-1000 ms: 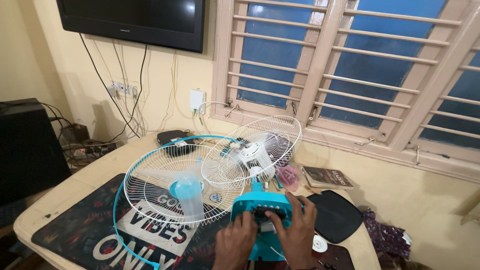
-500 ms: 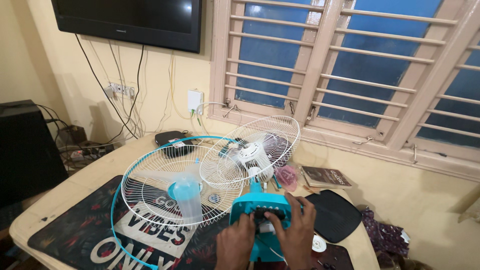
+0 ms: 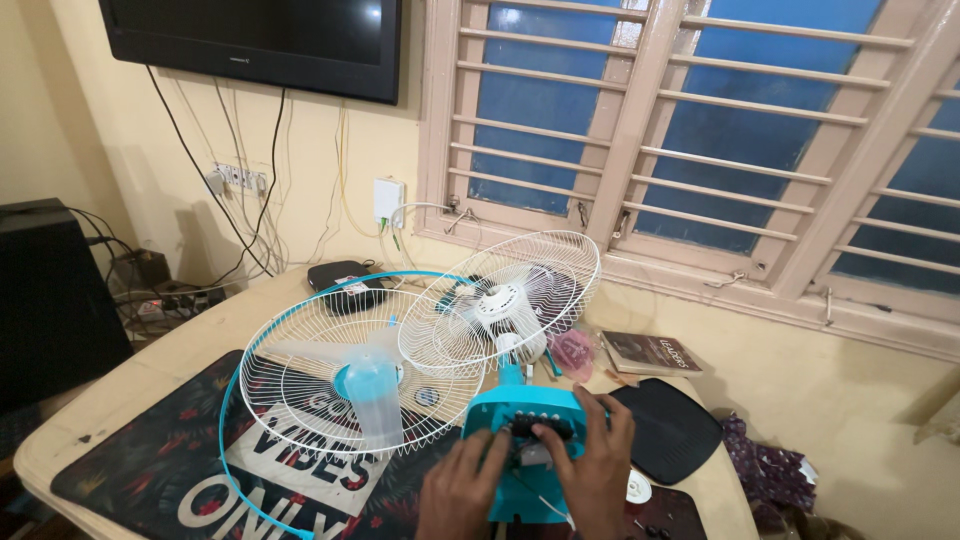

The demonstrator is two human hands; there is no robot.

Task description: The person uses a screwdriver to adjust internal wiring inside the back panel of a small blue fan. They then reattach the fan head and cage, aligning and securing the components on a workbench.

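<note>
At lower centre of the frame, the left hand (image 3: 462, 490) and right hand (image 3: 598, 462) grasp the teal fan base (image 3: 524, 440) as half a second ago. Only the view has shifted; the white grille (image 3: 345, 375) lies left on the table (image 3: 120, 395).

— What does the fan base (image 3: 525, 450) look like?
— It is a teal plastic block with a row of dark buttons across its top face, standing at the near edge of the bench, right of the middle.
— And above it?
— A short teal neck rises to the white motor head, with the round white rear guard (image 3: 500, 302) upright behind it, tilted slightly left.
</note>
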